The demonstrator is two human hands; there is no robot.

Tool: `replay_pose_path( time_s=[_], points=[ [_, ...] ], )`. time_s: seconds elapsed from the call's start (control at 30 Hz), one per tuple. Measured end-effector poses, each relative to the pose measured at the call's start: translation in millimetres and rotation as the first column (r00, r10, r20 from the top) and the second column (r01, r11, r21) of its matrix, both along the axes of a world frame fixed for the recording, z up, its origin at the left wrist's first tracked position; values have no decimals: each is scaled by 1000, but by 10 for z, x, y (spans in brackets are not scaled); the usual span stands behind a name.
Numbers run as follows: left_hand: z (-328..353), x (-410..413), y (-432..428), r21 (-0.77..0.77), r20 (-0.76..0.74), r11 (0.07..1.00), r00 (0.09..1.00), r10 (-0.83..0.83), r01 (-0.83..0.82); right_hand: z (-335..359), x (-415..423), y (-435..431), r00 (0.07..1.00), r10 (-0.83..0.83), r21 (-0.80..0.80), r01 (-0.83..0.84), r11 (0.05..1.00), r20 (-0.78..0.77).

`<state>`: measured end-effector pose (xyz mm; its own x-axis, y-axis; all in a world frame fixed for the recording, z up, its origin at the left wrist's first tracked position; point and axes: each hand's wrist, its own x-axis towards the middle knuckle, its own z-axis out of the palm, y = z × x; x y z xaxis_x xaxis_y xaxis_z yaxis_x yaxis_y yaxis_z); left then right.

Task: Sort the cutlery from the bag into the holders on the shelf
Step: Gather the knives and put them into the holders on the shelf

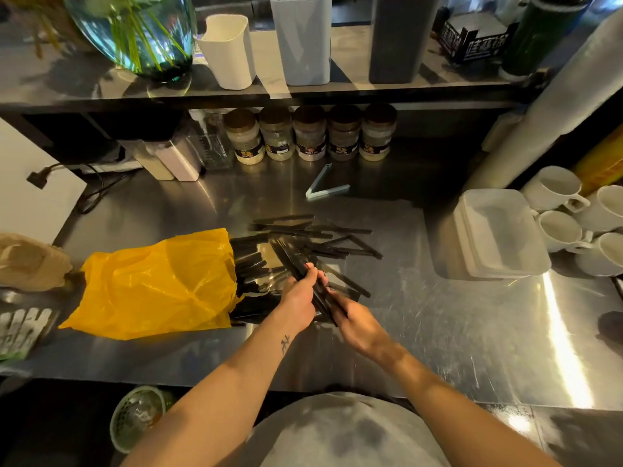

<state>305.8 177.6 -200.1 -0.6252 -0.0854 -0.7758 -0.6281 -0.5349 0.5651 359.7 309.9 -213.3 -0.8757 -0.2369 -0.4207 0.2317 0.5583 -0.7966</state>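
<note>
A: Okay, head view. Hands?
B: Both busy. The left hand point(298, 299) is curled round a bundle of black cutlery point(292, 261), and the right hand point(355, 323) grips its near end, just right of the yellow bag point(158, 284).
A: The rest?
B: The loose cutlery point(313, 235) lies at the bag's mouth and to its right. Three holders point(301, 42) stand on the shelf point(101, 92) above and beyond the bag.

Five spice jars point(309, 136) stand in a row at twelve o'clock on the steel counter point(455, 332), pale blue tongs point(327, 191) lying just before them. White tubs point(499, 234) sit stacked at three o'clock beside white cups point(553, 187); a glass vase point(135, 32) of green stems stands at eleven o'clock.
</note>
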Motion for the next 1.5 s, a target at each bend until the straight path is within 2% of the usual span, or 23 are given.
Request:
replay_pose_path(
  time_s=[0.07,0.13,0.2,0.23,0.3,0.37,0.4,0.47,0.57,0.63,0.73,0.8,0.9,1.0,1.03,1.13,1.2,1.3,1.37,1.47,1.5],
  points=[
    [49,-33,-35,-6,12,999,999,52,-51,5,27,-24,999,-35,-74,34,997,-5],
    [89,-53,-98,11,11,997,997,73,-73,21,69,-39,985,-143,-220,161,962,93],
    [136,-68,-155,20,-5,996,996,87,-87,18,122,-24,944,-246,-336,311,889,222],
    [163,-91,-212,26,-19,995,995,97,-97,17,141,-53,908,-288,-406,397,823,303],
    [193,-126,-267,30,-34,994,994,102,-101,23,163,-141,778,-359,-529,619,581,515],
    [227,-148,-283,19,-44,996,995,91,-90,67,114,-273,638,-381,-534,770,350,670],
    [251,-148,-276,14,-50,997,996,78,-77,96,60,-348,595,-378,-519,804,290,709],
    [279,-133,-276,-12,-73,999,997,40,-41,207,-51,-515,570,-344,-514,822,247,746],
    [327,-128,-313,-66,-83,998,997,6,-11,370,-169,-736,582,-338,-523,813,254,740],
    [373,-132,-372,-89,-76,996,997,6,-12,449,-246,-850,497,-399,-449,867,215,770],
    [401,-140,-438,-148,-77,988,996,-50,38,551,-350,-1020,341,-471,-331,938,106,814],
    [419,-131,-476,-198,-80,975,990,-117,99,641,-408,-1131,322,-507,-321,943,91,800],
    [465,-128,-531,-291,-84,941,976,-203,171,695,-393,-1248,376,-491,-355,924,139,786],
    [522,-149,-620,-380,-112,894,947,-301,239,693,-371,-1235,523,-440,-431,852,298,730],
    [551,-158,-647,-386,-120,883,935,-334,266,704,-393,-1176,565,-447,-442,824,355,693],
    [627,-156,-786,-325,-161,862,875,-457,390,886,-510,-1023,639,-478,-466,768,439,603],
    [678,-142,-844,-296,-176,817,812,-556,495,997,-619,-907,753,-451,-483,655,580,479],
    [740,-158,-875,-328,-148,717,717,-681,614,1146,-771,-831,910,-322,-381,404,832,262],
    [833,-199,-866,-394,-137,641,647,-750,659,1258,-844,-810,941,-286,-292,330,898,182],
    [948,-266,-820,-503,-126,536,556,-822,678,1360,-955,-808,960,-266,-221,280,934,93],
    [958,-284,-795,-533,-127,525,551,-825,663,1376,-990,-804,965,-256,-193,262,946,59]
  ],
)
